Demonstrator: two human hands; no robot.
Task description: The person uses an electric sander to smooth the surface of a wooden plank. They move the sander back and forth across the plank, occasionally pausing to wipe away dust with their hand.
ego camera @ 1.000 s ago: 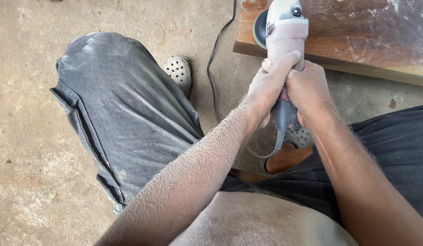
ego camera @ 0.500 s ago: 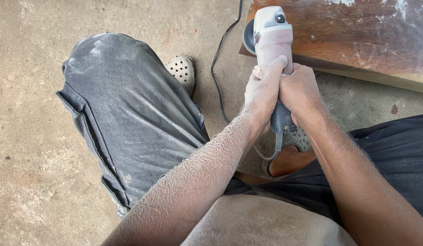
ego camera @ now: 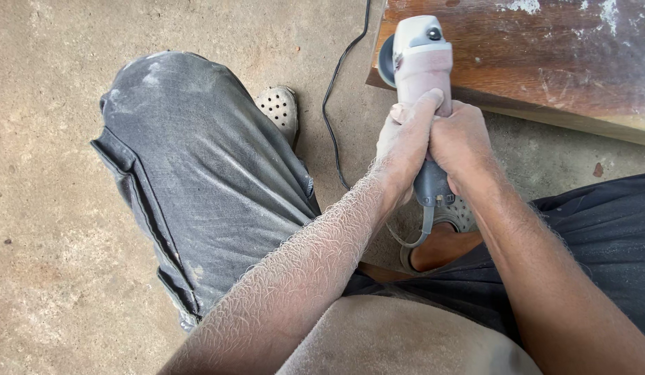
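We see only part of the wooden board (ego camera: 544,55); the top and right edges of the frame cut it off. The sanding disc (ego camera: 385,61) is mostly hidden behind the grinder (ego camera: 421,55). Our left hand (ego camera: 404,146) and right hand (ego camera: 461,142) cover the grinder's middle. The black cord (ego camera: 333,90) leaves the frame at the top. Our right foot is largely hidden beneath the hands.

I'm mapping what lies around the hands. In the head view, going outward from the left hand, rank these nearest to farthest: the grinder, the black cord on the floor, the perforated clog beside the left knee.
1. Grinder: gripped by the left hand, together with the right hand.
2. Black cord: on the concrete just left of the hand.
3. Perforated clog: farther left, beside the knee.
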